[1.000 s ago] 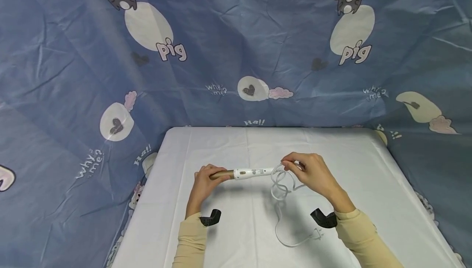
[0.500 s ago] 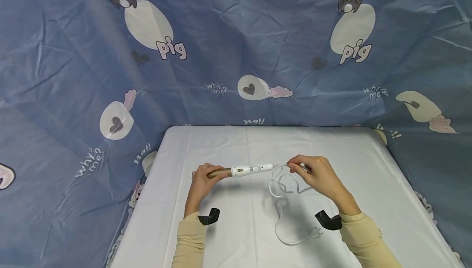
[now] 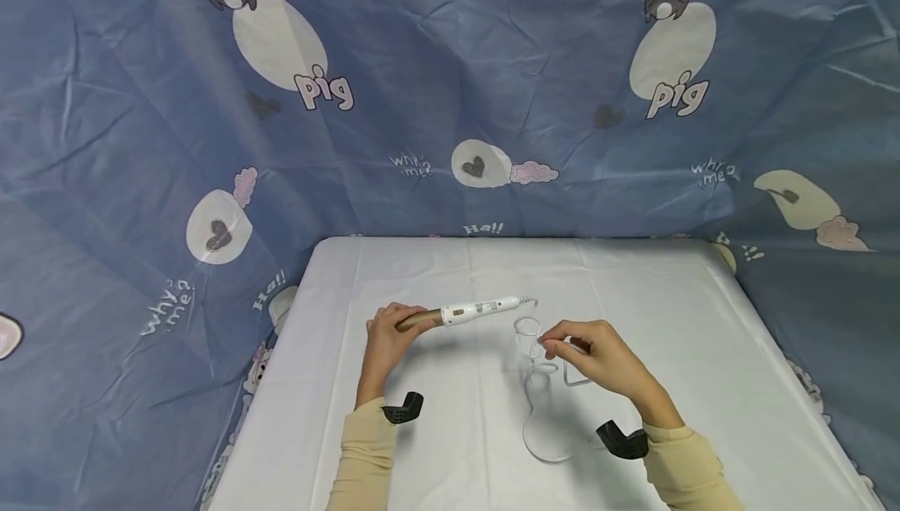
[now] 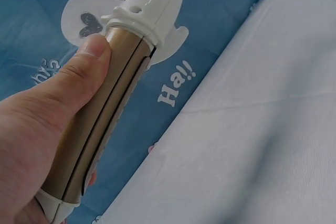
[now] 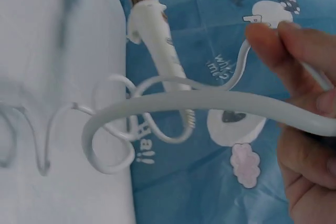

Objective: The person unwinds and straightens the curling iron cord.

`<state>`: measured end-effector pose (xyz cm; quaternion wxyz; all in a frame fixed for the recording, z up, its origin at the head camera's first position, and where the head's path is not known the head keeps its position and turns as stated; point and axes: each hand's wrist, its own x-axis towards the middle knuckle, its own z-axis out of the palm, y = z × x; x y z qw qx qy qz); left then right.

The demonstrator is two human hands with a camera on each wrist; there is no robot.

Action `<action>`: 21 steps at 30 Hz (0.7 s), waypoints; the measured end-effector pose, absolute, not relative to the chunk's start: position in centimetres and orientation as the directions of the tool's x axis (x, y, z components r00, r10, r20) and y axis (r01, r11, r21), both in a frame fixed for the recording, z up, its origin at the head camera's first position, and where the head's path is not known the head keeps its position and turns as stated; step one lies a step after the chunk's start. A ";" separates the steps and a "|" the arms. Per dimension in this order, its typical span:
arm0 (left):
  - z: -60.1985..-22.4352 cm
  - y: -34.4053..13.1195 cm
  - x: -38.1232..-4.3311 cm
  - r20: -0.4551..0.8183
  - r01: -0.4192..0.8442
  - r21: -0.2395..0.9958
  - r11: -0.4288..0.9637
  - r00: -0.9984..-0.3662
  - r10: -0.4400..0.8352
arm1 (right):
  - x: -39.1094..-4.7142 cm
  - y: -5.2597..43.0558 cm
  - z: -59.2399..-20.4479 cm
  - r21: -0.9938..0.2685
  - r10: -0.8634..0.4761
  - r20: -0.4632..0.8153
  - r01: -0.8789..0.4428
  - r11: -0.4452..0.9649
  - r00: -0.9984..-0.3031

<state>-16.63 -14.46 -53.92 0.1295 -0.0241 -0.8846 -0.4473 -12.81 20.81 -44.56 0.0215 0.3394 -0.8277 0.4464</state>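
My left hand [image 3: 387, 343] grips the gold barrel of a white-and-gold curling iron [image 3: 485, 309] above the table's left-middle. In the left wrist view the thumb lies along the gold barrel [image 4: 100, 114], just below the white collar. The white handle points right and slightly away from me. From its end hangs a white power cord [image 5: 210, 99] in loose loops. My right hand [image 3: 598, 359] pinches part of this cord between thumb and fingertips, and more cord runs through the palm in the right wrist view. The plug is mostly hidden near the right wrist.
A white cloth covers the table [image 3: 422, 261]. Blue printed fabric [image 3: 394, 105] hangs behind it and at both sides. Black wrist cameras sit on the left wrist [image 3: 404, 408] and the right wrist [image 3: 622, 441]. A lower stretch of cord dangles toward the front.
My right hand has moved down toward me with the cord, whose loops have shifted and loosened. The curling iron's handle end has tilted farther away; my left hand keeps its grip.
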 end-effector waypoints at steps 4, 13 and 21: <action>-53.8 -14.3 -16.7 0.247 0.147 0.794 0.589 -0.965 -0.092 | -12.0 19.9 -44.8 -0.771 -0.597 0.303 -0.559 0.306 -0.743; -52.4 -14.1 -17.5 0.259 0.156 0.814 0.560 -0.960 -0.109 | -11.8 18.4 -47.0 -0.815 -0.662 0.163 -0.478 0.327 -0.732; -50.2 -14.3 -18.2 0.299 0.212 0.826 0.522 -0.950 -0.087 | -13.0 17.8 -49.6 -0.775 -0.656 0.121 -0.484 0.407 -0.745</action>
